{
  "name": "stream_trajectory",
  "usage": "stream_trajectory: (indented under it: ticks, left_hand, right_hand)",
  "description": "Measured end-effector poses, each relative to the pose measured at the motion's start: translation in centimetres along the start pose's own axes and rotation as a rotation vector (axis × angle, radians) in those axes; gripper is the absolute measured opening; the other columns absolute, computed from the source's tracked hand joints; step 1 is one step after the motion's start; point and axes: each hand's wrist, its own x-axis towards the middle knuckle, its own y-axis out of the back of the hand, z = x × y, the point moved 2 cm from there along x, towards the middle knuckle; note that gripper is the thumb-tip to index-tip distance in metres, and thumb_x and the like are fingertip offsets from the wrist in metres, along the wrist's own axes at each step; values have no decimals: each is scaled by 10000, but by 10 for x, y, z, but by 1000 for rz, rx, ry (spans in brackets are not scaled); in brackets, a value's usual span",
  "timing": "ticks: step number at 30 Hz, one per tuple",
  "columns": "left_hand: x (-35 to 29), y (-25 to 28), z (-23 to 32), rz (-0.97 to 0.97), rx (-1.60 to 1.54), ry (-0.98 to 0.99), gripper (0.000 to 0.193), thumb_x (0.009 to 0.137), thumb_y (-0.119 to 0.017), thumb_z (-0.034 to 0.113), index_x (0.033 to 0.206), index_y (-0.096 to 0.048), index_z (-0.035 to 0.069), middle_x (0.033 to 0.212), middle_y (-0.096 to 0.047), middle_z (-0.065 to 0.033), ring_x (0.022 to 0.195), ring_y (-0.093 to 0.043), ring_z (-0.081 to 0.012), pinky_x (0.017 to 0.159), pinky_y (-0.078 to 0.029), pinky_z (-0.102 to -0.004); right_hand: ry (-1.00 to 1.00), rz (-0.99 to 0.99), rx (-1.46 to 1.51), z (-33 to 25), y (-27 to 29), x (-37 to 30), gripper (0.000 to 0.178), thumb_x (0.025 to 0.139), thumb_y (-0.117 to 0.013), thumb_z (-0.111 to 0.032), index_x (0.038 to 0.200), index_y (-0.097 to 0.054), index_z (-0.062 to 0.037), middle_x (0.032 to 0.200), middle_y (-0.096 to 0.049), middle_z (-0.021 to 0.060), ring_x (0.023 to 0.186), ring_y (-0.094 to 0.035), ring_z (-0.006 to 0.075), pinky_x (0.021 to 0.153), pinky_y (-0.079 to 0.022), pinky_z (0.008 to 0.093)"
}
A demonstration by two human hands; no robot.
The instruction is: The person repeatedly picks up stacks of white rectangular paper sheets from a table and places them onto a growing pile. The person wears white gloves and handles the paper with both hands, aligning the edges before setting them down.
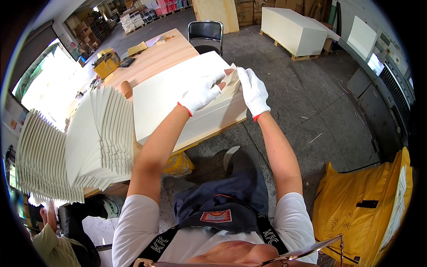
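A tall stack of white paper sheets (164, 82) lies on the table in front of me. At its right corner several top sheets (231, 85) are lifted and bent up between my hands. My left hand (202, 93), in a white glove with bare thumb and index tips, reaches over the stack and grips the raised edges from the left. My right hand (254, 91), also in a white glove, has its fingers pressed together against the outer side of the same sheets. The right thumb is hidden behind them.
Fanned stacks of white sheets (111, 133) stand to the left, with a seated person (62, 240) beyond. A brown roll (126, 89) and a yellow box (106, 64) lie on the wooden table (167, 51). A black chair (205, 33) stands behind; a yellow sack (356, 209) sits at right.
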Motion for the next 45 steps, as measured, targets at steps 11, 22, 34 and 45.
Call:
stream_trajectory:
  ticks: [11, 22, 34, 45]
  left_hand:
    - [1, 1, 6, -98, 141, 149, 356, 893, -728, 336, 1198, -647, 170, 979, -713, -126, 914, -680, -253, 856, -521, -374]
    - [-2, -1, 5, -15, 120, -14, 294, 1004, -540, 253, 1279, -624, 194, 1107, -701, -179, 1031, -670, -360, 914, -512, -419]
    - [-1, -1, 5, -84, 152, 29, 390, 915, -683, 224, 1295, -608, 179, 1039, -722, -150, 935, -703, -305, 874, -533, -381]
    - [6, -8, -9, -13, 265, 16, 481, 966, -570, 195, 1441, -496, 213, 1207, -696, -210, 1032, -694, -390, 904, -536, -458]
  right_hand:
    - [33, 51, -11, 4, -5, -1, 533, 1031, -381, -578, 976, -589, -91, 894, -666, 237, 885, -629, 478, 735, -457, 558]
    - [11, 16, -3, 4, -5, -1, 524, 1035, -389, -567, 959, -584, -86, 859, -663, 233, 848, -637, 466, 710, -458, 550]
    - [-20, 16, 78, 0, -3, -3, 525, 1030, -394, -576, 952, -578, -91, 844, -652, 212, 824, -633, 454, 687, -450, 535]
    - [26, 49, 135, 12, -6, -7, 408, 1028, -505, -473, 903, -545, -87, 747, -608, 160, 732, -617, 402, 648, -441, 491]
